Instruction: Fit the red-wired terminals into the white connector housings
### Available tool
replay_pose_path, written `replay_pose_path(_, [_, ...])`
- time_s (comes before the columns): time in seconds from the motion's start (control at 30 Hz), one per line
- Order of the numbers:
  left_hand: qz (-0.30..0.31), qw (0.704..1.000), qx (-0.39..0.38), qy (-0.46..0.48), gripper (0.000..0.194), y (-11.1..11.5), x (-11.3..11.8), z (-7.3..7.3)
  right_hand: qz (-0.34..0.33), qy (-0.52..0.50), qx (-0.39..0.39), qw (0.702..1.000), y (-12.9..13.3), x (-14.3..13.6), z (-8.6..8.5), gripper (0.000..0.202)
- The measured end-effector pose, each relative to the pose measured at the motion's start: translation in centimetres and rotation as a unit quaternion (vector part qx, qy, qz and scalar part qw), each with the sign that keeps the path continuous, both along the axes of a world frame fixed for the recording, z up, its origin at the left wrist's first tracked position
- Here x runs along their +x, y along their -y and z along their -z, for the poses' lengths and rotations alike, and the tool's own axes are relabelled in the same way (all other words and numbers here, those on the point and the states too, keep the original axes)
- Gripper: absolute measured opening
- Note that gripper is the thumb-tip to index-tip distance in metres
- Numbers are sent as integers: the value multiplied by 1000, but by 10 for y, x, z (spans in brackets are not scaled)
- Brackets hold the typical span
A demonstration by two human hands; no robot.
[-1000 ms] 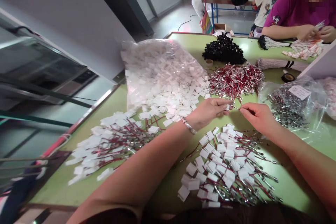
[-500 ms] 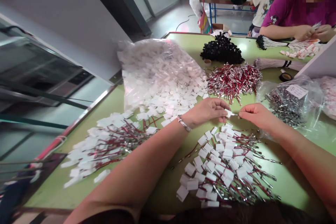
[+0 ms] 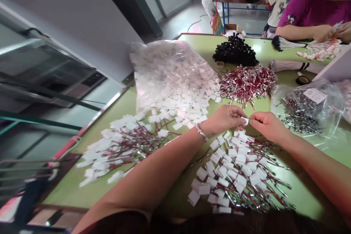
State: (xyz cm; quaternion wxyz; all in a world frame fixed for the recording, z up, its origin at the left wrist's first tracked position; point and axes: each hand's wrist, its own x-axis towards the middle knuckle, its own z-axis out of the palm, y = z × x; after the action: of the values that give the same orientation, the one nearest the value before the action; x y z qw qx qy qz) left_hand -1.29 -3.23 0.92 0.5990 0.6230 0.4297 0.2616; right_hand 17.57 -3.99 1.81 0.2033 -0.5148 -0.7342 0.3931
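Note:
My left hand [image 3: 233, 117] pinches a small white plastic connector housing [image 3: 245, 121] between thumb and fingers. Right up against it, my right hand [image 3: 261, 121] is closed in a pinch on a thin wire with a metal terminal, now mostly hidden by the fingers. Below both hands lies a pile of white housings with short red wires [image 3: 240, 161], their metal ends spread to the right. Just beyond the hands sits a heap of loose red wires with silver terminals [image 3: 248, 84].
Left are a clear bag spilling white housings [image 3: 175, 76] and another wired pile [image 3: 117, 146]. Behind sits a black heap of parts [image 3: 235, 52]. Right are a bag of metal parts [image 3: 304, 111] and a tape roll [image 3: 303, 79]. A co-worker's hands [image 3: 325, 33] hold white wires.
My right hand has come closer to the white housing, and the gap where the thin terminal showed has closed. The whole view has shifted slightly.

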Motion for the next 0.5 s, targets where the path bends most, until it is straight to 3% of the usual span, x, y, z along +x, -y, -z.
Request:
replay_pose_path(0.13, [57, 989, 112, -73, 27, -12, -18, -23, -3, -22, -5, 1000, 1, 0, -4, 25])
replay_pose_path(0.23, [17, 946, 227, -232, 33, -25, -46, -45, -105, 13, 25, 994, 11, -2, -14, 21])
replay_pose_path(0.3, [15, 905, 232, -357, 30, -28, -63, -54, -204, 57, 14, 977, 17, -1, -21, 23])
replay_pose_path(0.37, [41, 875, 192, -442, 27, -27, -72, -56, -247, 90, -5, 965, 18, 4, -27, 29])
replay_pose_path(0.43, [69, 860, 164, -478, 24, -24, -70, -53, -205, 122, 16, 971, 8, 18, -32, 32])
replay_pose_path(0.5, [99, 845, 181, -494, 14, -20, -63, -49, -101, 161, 79, 979, -9, 40, -36, 31])
